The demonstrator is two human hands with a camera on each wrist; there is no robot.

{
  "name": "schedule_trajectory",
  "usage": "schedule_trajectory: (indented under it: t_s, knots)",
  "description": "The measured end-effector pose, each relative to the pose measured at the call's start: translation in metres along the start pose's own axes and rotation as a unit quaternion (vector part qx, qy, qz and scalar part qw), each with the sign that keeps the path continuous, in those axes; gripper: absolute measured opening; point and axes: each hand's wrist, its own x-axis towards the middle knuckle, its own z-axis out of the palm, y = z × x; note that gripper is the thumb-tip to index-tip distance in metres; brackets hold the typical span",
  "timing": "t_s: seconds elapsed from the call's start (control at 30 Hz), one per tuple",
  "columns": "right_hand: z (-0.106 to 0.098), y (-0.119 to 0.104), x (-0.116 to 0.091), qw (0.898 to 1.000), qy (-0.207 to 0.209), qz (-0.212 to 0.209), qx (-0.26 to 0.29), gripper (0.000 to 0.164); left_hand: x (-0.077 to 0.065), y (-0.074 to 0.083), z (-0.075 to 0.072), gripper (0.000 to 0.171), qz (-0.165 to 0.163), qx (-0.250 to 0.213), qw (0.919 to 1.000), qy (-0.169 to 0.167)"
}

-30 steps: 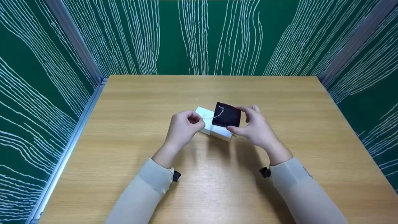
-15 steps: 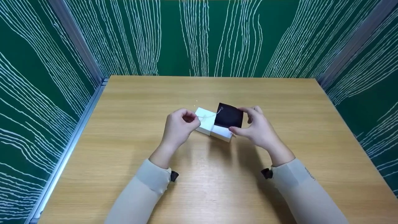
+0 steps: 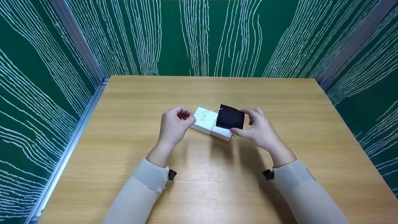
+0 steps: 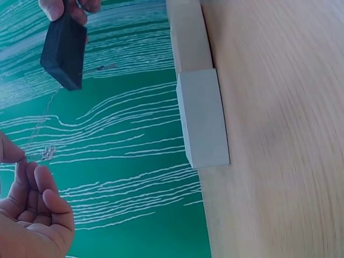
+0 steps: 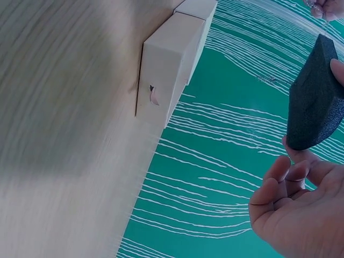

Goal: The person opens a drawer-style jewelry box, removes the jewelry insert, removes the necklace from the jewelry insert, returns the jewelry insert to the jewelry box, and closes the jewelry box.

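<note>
My left hand [image 3: 175,126] pinches one end of a thin silver chain [image 4: 40,123] between thumb and forefinger. A small silver charm [image 4: 48,153] dangles beside those fingertips. The chain runs to the top left corner of a black foam pad [image 3: 230,117], and another bit of it sticks out past the pad in both wrist views. My right hand [image 3: 261,130] holds the pad by its right side, thumb below and fingers above. Under the pad, a white drawer-style box [image 3: 203,119] lies on the table; its right half is partly covered in the head view.
The wooden table [image 3: 214,193] reaches back to green walls with white wavy lines [image 3: 169,37]. A small ribbon tab [image 5: 153,95] shows on the box's end. Tiny white specks [image 3: 196,100] lie behind the box.
My left hand has moved left and slightly away, drawing the chain across the pad toward its left corner. The pad, in my right hand, has shifted slightly right.
</note>
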Motion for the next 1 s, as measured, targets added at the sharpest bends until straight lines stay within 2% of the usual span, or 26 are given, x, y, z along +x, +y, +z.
schedule_trajectory:
  t_s: [1.0]
  knots:
    - [-0.003, 0.007, -0.002, 1.000, -0.005, 0.008, 0.005, 0.085, 0.001, -0.004, -0.014, 0.004, 0.013, 0.017, 0.9978, 0.063]
